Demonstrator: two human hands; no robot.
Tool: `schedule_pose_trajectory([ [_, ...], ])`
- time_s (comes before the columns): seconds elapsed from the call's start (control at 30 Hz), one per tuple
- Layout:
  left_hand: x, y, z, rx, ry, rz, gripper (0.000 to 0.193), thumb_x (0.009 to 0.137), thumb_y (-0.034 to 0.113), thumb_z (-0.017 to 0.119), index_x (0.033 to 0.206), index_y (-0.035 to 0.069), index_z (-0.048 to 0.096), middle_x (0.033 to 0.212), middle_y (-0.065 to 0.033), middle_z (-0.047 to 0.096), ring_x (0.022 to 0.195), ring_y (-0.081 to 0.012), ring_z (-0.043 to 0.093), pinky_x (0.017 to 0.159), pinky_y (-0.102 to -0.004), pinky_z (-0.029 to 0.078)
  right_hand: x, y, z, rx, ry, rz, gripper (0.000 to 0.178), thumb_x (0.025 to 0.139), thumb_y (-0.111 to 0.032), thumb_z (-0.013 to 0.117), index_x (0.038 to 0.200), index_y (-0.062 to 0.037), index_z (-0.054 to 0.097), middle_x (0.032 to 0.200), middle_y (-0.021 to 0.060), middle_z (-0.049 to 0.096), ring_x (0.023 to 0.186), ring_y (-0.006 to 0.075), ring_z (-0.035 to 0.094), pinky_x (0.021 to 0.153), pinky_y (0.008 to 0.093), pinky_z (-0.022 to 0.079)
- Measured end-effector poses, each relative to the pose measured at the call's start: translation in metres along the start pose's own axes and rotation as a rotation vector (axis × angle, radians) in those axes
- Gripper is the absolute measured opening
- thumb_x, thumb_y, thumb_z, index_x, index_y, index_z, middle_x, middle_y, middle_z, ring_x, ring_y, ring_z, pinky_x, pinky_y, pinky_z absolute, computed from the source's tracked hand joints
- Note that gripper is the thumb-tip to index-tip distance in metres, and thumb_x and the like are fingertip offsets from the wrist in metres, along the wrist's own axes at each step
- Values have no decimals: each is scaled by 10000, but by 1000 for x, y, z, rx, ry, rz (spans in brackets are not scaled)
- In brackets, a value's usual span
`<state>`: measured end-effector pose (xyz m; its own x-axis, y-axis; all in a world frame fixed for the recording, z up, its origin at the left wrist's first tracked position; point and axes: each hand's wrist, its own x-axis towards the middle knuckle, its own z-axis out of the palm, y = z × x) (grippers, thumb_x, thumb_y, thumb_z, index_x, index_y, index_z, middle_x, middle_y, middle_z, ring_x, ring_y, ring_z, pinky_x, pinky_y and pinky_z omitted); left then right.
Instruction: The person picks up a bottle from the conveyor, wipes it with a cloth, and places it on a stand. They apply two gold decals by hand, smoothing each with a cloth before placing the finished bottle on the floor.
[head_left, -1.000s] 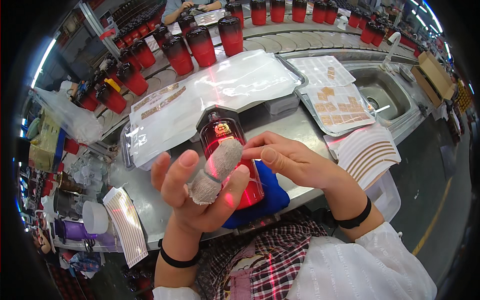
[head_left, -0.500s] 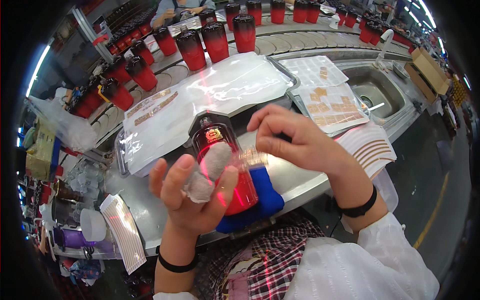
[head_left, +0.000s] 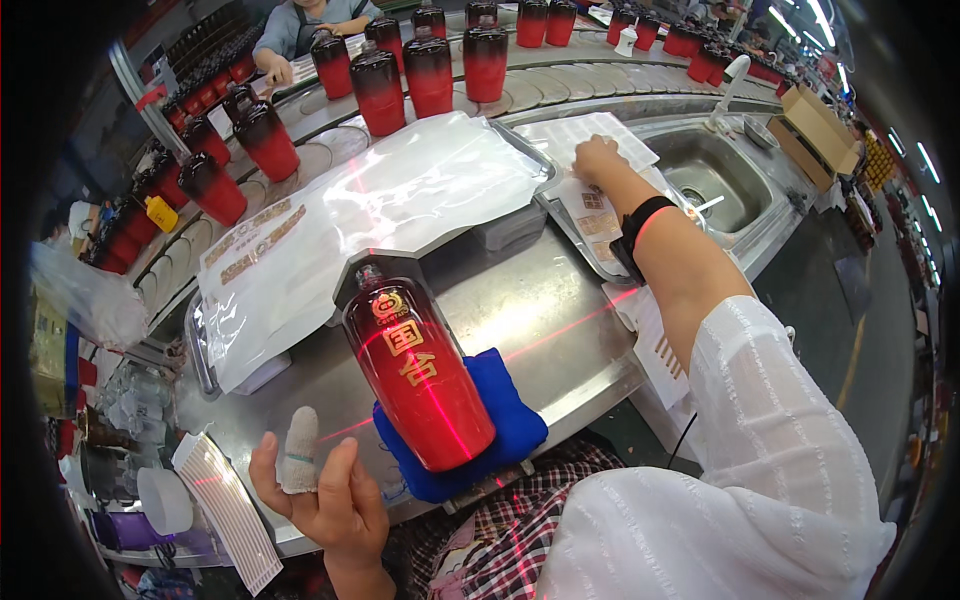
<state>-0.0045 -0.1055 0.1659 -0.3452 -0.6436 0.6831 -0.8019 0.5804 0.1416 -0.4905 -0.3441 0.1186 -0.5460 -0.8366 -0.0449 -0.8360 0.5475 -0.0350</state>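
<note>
A glossy red-and-black bottle (head_left: 418, 375) with gold lettering lies tilted, its lower end on a folded blue cloth (head_left: 520, 420) and its neck in a dark angular holder (head_left: 345, 290). A red laser line crosses it. Just left of the cloth, my left hand (head_left: 335, 500) is open and empty, fingers spread and pointing up. One finger wears a grey fabric finger cot (head_left: 300, 450). My right hand (head_left: 602, 160) reaches far right over backing sheets (head_left: 560, 130) bearing gold stickers (head_left: 598, 222). Its fingers are curled down at the sheet; anything between them is hidden.
A tray covered with a clear film sheet (head_left: 400, 180) stands behind the bottle. Beyond it runs a conveyor (head_left: 560, 90) carrying several red-and-black bottles (head_left: 378, 92). A sink (head_left: 715, 175) lies at the right, a striped strip sheet (head_left: 228, 510) at the left. A co-worker's hand (head_left: 278, 70) shows at the back.
My right hand has moved from above the bottle to the sticker sheets at the right. My left hand has drawn back down and left, uncovering the gold lettering on the bottle.
</note>
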Motion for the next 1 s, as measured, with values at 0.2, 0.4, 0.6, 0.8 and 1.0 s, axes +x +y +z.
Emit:
schedule_pose_trajectory([
  [0.2,0,2,14,-170,3,-114,175,834,40,603,996,56,667,1190,-250,620,1290,-394,383,1030,-461,349,-20,8,-20,-152,87,-105,329,931,-154,492,1228,-87,617,1376,102,455,1304,353,405,988,569,412],
  [0.4,15,8,31,-405,-66,-192,186,918,95,551,1066,22,634,1266,-196,579,1275,-312,431,1041,-385,346,-123,10,-84,119,445,-822,135,877,-143,620,908,-12,635,1114,159,563,1012,377,544,811,443,485],
  [0.6,6,15,40,-1044,26,-541,351,1009,209,442,1251,-38,501,1282,-125,528,1222,-206,473,1062,-372,341,-291,-62,-115,799,-86,-1214,92,861,-31,636,844,-27,545,1089,114,533,942,229,547,800,331,460],
  [0.8,6,32,61,-1351,34,-527,466,1012,269,468,1358,-29,372,1407,-159,394,1285,-232,411,1092,-387,310,-305,-72,-57,787,0,-1185,129,845,-77,663,878,-33,547,1096,136,521,1043,326,493,922,399,405],
  [1.0,1,32,63,-1242,5,-537,502,1004,288,491,1378,-16,352,1469,-179,319,1338,-249,360,1123,-397,258,-311,-70,-54,814,61,-1163,113,831,-94,670,869,-22,591,1074,151,531,1020,364,504,891,417,434],
])
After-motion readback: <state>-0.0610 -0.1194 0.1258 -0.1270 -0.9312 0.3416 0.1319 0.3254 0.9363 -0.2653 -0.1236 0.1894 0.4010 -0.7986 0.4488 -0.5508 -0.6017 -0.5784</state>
